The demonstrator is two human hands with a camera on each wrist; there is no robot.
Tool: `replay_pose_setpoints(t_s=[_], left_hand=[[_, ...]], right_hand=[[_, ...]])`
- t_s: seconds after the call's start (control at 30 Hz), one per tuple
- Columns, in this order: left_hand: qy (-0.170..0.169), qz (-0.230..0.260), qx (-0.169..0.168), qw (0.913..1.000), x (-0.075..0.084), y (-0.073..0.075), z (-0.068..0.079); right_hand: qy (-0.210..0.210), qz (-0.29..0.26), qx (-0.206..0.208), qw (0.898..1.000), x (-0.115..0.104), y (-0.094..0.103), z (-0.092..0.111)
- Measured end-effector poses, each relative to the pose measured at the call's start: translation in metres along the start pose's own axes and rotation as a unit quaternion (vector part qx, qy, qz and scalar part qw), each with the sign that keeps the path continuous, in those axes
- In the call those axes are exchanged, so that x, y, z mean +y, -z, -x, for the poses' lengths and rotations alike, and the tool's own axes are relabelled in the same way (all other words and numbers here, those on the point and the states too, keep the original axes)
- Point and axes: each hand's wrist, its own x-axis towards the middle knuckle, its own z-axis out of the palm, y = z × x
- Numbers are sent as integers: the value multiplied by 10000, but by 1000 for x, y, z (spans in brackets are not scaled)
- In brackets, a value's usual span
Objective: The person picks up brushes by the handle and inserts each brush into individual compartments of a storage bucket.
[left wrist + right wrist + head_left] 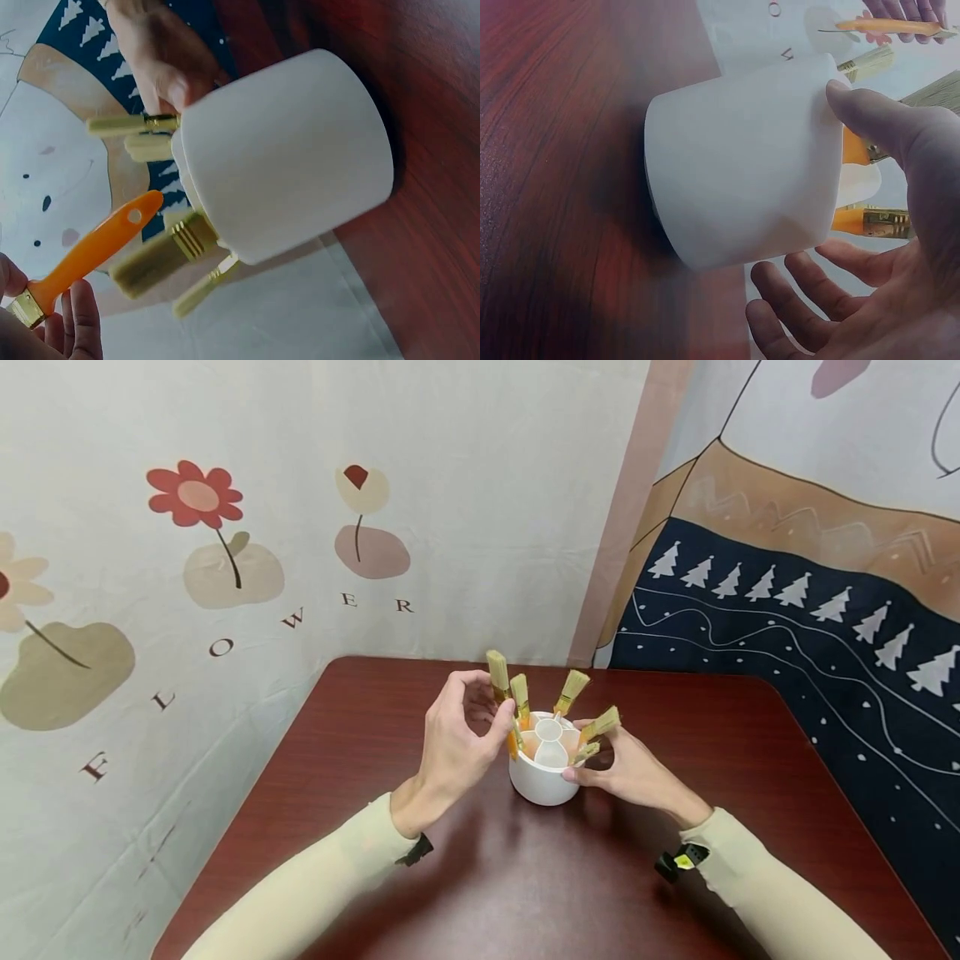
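Observation:
Near the middle of the table stands a white round divided holder [546, 787], with several paintbrushes [572, 690] in its compartments, bristles up. My left hand [459, 735] pinches another paintbrush [498, 670] by its metal collar, bristles up, at the holder's left side. In the left wrist view, that brush's orange handle [101, 244] points its holed end at the holder [292, 157], with a gap between them. My right hand [633, 768] grips the holder's right side, its thumb [870, 112] on the rim and the fingers around the far side.
The dark red-brown table [360, 735] extends around the holder. Behind it hangs a pale cloth [480, 510] printed with flowers and letters, and to the right a dark blue cloth [750, 685] with white trees. Both wrists wear black straps [417, 850].

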Motion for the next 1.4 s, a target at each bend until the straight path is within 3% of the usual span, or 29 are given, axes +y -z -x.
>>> replay_pose_setpoints(t_s=[0.47, 0.93, 1.4], left_hand=[[-80, 270, -382, 9989, 7, -24, 12], [-184, -7, -725, 9972, -3, -34, 29], [-715, -209, -891, 9932, -8, -35, 41]], right_hand=[[72, -183, 111, 9997, -2, 0, 3], [217, -214, 189, 9994, -2, -2, 4], [94, -136, 152, 9997, -5, -1, 4]])
